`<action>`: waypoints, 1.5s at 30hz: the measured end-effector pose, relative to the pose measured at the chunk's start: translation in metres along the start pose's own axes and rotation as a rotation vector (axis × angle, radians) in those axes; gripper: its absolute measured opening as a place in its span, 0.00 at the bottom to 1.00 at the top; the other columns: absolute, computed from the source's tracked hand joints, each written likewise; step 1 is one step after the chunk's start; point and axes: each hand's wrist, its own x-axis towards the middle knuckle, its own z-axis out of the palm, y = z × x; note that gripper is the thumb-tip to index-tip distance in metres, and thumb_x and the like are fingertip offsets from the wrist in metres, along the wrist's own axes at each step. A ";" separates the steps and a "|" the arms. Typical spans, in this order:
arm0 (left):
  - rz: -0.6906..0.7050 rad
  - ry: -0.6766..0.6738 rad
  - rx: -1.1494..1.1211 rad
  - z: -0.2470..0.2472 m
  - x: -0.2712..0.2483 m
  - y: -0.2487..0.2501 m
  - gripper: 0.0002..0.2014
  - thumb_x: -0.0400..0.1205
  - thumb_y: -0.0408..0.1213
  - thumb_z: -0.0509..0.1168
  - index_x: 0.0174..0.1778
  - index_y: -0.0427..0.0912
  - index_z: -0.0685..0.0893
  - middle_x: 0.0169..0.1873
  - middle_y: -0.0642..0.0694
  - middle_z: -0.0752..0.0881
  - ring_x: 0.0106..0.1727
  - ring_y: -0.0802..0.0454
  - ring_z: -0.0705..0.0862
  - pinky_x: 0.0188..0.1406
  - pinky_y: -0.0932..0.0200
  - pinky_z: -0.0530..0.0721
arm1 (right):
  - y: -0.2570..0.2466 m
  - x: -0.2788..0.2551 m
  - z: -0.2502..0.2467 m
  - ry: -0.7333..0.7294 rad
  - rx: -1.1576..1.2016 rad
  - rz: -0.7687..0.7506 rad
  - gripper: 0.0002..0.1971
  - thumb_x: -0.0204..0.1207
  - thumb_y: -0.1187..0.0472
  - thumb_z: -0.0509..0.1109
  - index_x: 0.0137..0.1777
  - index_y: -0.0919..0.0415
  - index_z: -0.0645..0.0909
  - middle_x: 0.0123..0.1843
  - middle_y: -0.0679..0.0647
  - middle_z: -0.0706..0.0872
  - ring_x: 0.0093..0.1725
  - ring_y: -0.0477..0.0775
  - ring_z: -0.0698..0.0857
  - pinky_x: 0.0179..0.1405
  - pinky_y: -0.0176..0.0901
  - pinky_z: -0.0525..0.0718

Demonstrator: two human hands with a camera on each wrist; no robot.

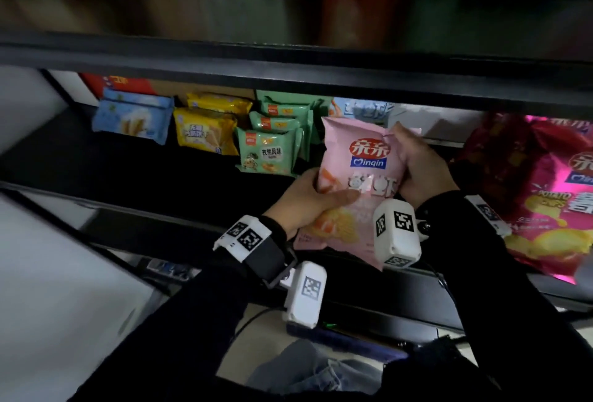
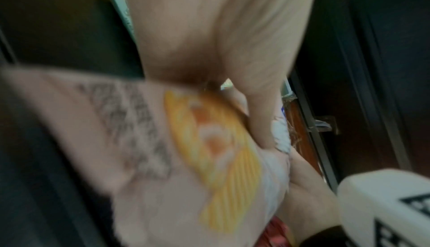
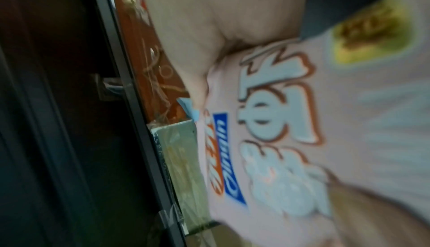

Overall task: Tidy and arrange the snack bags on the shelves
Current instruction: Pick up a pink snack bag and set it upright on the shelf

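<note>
Both hands grasped the pink snack bag (image 1: 359,177) over the middle shelf (image 1: 160,183): left hand (image 1: 308,205) at its 8 o'clock edge, right hand (image 1: 420,170) at 2 o'clock. Wrist views blurred; grip depth uncertain. Best seated upright, label forward, beside the green packets (image 1: 269,154).

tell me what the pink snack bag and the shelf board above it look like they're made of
Pink snack bag: thin printed plastic film, probably; it creases and puckers where the right hand and left hand grip it, with a soft sheen.
Shelf board: dark, smooth, faintly reflective; painted metal or laminate, cannot tell which.
</note>
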 end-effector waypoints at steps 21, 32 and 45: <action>0.187 0.433 -0.264 0.019 0.000 -0.014 0.21 0.80 0.42 0.70 0.67 0.37 0.76 0.57 0.41 0.88 0.54 0.48 0.89 0.49 0.48 0.90 | 0.053 -0.026 -0.004 -0.102 -0.357 -0.241 0.19 0.74 0.74 0.72 0.64 0.68 0.77 0.58 0.64 0.88 0.53 0.57 0.89 0.50 0.54 0.89; 0.024 0.350 0.046 0.005 0.049 -0.044 0.15 0.83 0.28 0.63 0.67 0.33 0.78 0.63 0.36 0.83 0.64 0.42 0.81 0.60 0.60 0.76 | 0.043 -0.036 -0.033 0.695 -1.192 -0.434 0.40 0.76 0.55 0.71 0.83 0.61 0.55 0.83 0.62 0.60 0.83 0.61 0.57 0.79 0.60 0.58; 0.363 0.278 0.178 -0.007 0.082 0.030 0.08 0.75 0.27 0.71 0.47 0.31 0.80 0.42 0.42 0.82 0.41 0.52 0.81 0.42 0.60 0.81 | 0.059 -0.025 -0.035 0.416 -1.598 -0.175 0.31 0.74 0.52 0.67 0.78 0.42 0.65 0.84 0.45 0.57 0.85 0.58 0.43 0.73 0.82 0.40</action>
